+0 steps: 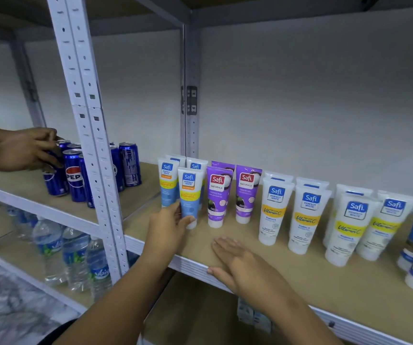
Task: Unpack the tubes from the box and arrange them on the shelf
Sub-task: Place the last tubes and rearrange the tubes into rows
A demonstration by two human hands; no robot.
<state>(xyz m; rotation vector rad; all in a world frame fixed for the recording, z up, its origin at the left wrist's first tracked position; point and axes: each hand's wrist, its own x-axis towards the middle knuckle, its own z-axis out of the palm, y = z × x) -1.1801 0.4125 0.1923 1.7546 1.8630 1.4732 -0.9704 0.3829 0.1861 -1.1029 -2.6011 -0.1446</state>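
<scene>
While the left hand [169,224] pinches a blue tube [189,196] near its cap at frame centre, the right hand [240,262] lies flat, fingers straight, on the shelf [325,282].

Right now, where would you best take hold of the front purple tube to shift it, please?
Pinch the purple tube around its mid body, coming from the front over the shelf edge. It stands cap down, with neighbours close on both sides and another tube behind, so only its front and upper part look reachable.
</scene>
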